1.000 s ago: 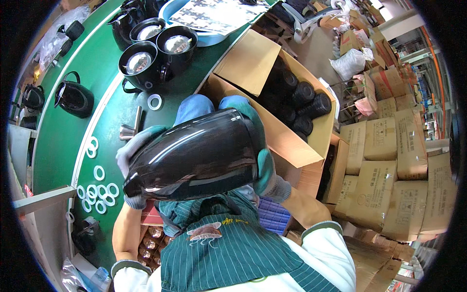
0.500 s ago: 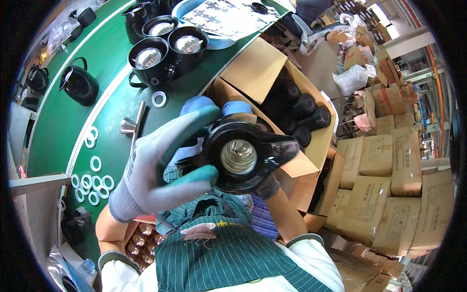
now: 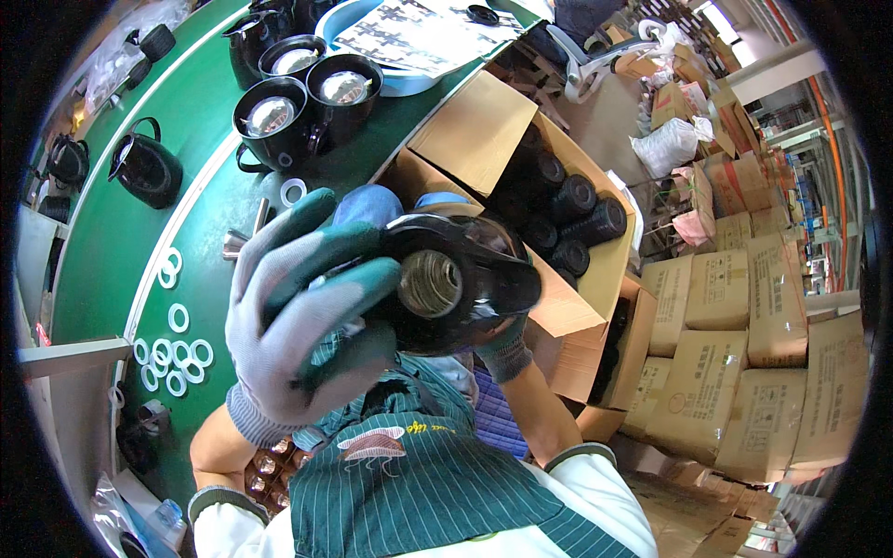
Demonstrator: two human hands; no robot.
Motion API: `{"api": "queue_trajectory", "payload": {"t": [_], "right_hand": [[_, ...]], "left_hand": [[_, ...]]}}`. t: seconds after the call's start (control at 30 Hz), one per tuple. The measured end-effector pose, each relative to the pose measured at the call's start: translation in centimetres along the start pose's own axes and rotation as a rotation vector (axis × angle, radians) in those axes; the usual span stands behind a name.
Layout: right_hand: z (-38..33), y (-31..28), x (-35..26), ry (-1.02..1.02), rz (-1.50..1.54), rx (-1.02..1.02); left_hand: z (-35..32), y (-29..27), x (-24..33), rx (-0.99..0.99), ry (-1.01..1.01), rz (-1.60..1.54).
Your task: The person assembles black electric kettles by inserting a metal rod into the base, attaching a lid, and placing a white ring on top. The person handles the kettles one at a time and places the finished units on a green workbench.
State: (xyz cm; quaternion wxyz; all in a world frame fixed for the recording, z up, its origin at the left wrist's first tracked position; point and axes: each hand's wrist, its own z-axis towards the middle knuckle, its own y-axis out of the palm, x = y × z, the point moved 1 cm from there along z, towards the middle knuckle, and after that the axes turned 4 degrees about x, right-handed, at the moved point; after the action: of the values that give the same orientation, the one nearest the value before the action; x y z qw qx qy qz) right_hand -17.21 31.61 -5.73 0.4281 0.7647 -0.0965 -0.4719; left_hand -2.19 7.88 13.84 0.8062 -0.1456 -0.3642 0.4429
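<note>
Though wide earlier, left grip (image 3: 299,321) half-curled, hold unclear; right grip (image 3: 505,350) round black jug (image 3: 498,284).

Near twelve o'clock, a patterned paper sheet (image 3: 405,35) lies over a light-blue basin (image 3: 409,86). A grey chair base (image 3: 581,79) stands at one o'clock. Toward two o'clock slumps a white sack (image 3: 665,147), with an orange pipe (image 3: 824,121) beyond. Brown sealed cartons (image 3: 714,367) stack between three and four. Clear plastic wrapping (image 3: 110,74) lies crumpled at ten.
</note>
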Motion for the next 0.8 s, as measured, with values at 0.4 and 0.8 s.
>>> {"api": "queue_trajectory", "payload": {"t": [0.4,0.8], "right_hand": [[-2.9,8.2,-7.0,0.104,0.330,-0.245],[-4.7,13.2,-8.2,0.110,0.423,-0.249]], "left_hand": [[-8.8,3.3,-10.0,0.173,-0.750,-0.667],[-12.8,6.0,-10.5,0.318,-1.099,-1.358]]}}
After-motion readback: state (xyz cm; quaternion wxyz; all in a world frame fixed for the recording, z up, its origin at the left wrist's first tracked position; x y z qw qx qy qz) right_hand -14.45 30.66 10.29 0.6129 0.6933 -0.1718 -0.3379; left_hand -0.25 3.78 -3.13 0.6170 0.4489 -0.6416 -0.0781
